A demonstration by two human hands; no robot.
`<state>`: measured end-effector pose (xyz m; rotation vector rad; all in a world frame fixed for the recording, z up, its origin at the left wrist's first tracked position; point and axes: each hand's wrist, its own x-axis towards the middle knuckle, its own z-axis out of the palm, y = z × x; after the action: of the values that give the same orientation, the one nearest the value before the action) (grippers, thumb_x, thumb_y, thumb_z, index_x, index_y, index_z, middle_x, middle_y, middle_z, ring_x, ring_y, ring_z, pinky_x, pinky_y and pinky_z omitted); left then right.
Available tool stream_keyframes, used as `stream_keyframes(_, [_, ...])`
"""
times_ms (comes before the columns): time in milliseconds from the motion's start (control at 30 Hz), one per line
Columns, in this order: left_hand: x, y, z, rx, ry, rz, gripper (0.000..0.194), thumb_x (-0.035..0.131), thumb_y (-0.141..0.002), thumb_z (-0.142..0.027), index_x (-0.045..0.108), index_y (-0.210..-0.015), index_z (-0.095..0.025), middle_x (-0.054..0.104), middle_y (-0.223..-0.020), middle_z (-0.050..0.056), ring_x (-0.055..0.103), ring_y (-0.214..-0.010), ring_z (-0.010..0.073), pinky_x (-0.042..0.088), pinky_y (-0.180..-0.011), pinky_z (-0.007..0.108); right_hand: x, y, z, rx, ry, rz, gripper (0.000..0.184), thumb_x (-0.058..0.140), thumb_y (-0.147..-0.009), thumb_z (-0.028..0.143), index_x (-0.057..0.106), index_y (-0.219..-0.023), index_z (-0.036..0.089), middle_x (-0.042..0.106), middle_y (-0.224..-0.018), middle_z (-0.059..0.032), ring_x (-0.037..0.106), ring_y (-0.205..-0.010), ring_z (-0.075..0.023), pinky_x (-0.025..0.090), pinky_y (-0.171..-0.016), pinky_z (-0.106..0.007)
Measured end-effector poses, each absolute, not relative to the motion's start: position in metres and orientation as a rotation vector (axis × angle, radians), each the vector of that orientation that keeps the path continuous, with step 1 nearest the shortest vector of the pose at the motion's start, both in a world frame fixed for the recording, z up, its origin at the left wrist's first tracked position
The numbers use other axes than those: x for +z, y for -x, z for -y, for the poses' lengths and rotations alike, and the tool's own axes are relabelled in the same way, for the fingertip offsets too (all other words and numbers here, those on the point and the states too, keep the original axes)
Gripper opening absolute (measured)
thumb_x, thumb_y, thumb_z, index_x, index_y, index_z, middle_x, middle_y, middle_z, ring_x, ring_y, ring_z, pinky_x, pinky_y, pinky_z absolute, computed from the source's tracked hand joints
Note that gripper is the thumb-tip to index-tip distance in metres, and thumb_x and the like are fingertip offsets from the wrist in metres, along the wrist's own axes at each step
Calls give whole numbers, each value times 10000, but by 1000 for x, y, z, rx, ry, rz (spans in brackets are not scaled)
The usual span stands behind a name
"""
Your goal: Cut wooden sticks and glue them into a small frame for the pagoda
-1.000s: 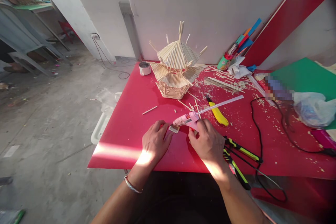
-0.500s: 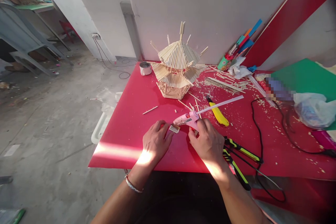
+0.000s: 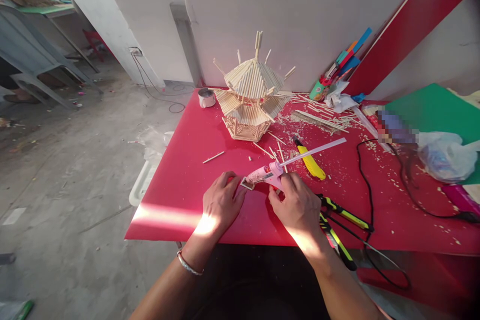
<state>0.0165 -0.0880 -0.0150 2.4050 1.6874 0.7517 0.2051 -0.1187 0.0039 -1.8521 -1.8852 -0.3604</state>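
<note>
In my right hand (image 3: 298,205) is a pink hot glue gun (image 3: 275,176), a long clear glue stick (image 3: 315,151) jutting from its back. Its nozzle points left, at a small box-like piece (image 3: 247,184) low over the red table. My left hand (image 3: 223,201) pinches that piece by its left side between thumb and fingers. Beyond both hands stands a pagoda model (image 3: 253,100) built of thin wooden sticks, with tiered roofs. A few loose sticks (image 3: 275,150) lie between the model and the glue gun.
A yellow utility knife (image 3: 310,161) lies beyond my right hand, and black-and-yellow pliers (image 3: 347,214) beside it. A black cord (image 3: 369,180) loops at the right. A white mug (image 3: 206,98) stands by the left edge; a pen holder (image 3: 318,90) and stick scraps lie at the back.
The glue gun's nozzle has shifted slightly left and down, onto the small piece. The piece has tilted in my left hand. The camera view has drifted a little.
</note>
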Motion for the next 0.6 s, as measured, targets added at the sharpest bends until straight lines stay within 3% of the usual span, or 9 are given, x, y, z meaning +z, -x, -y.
stream_keyframes(167, [-17, -16, 88, 773, -2388, -1694, 190, 558, -893, -242, 706, -1012, -239, 689, -1090, 50, 675, -868, 180, 490, -625, 244, 4, -204, 119, -367, 1843, 1884, 185, 600, -836, 253, 657, -999, 186, 638, -833, -25, 566, -715, -171, 345, -595, -285])
stream_keyframes(600, [-16, -16, 88, 752, -2371, -1733, 187, 544, -918, -261, 705, -1010, -235, 699, -1085, 48, 682, -869, 182, 491, -624, 249, 7, -202, 118, -377, 1803, 1902, 250, 574, -812, 182, 649, -1051, 183, 632, -831, -27, 554, -716, -169, 347, -594, -276])
